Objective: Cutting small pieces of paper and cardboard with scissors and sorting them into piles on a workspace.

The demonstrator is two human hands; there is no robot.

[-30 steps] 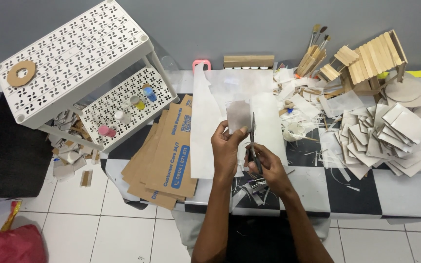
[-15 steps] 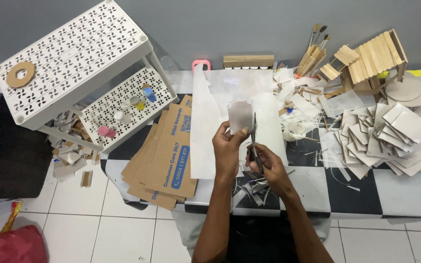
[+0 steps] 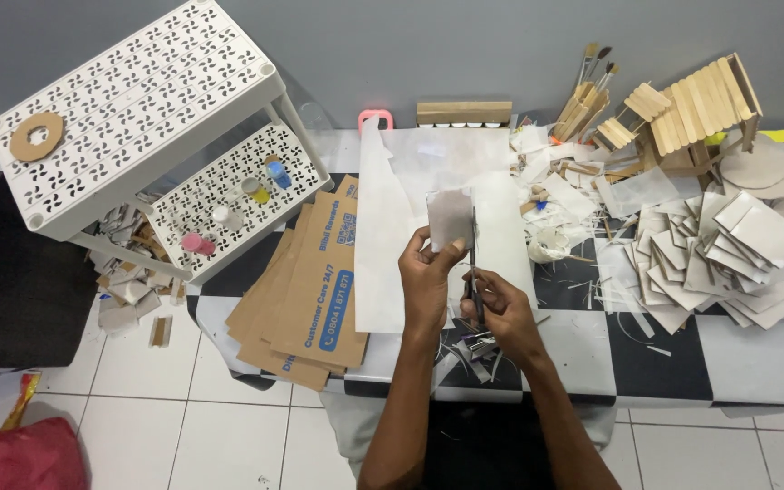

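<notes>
Two hands work mid-frame: left hand (image 3: 426, 277) pinches a grey card piece (image 3: 449, 219) upright, edge exposed. Right hand (image 3: 499, 313) grips scissors (image 3: 474, 263), blades along that edge.

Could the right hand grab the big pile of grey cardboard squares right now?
Probably not at once: the right hand is busy gripping the thin dark scissors. The pile of grey cardboard squares lies off to its right on the checkered table, with only paper scraps between.

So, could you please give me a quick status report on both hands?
Left hand grips small grey card piece. Right hand works dark scissors at its right edge. Offcuts below; nothing blocking.
</notes>
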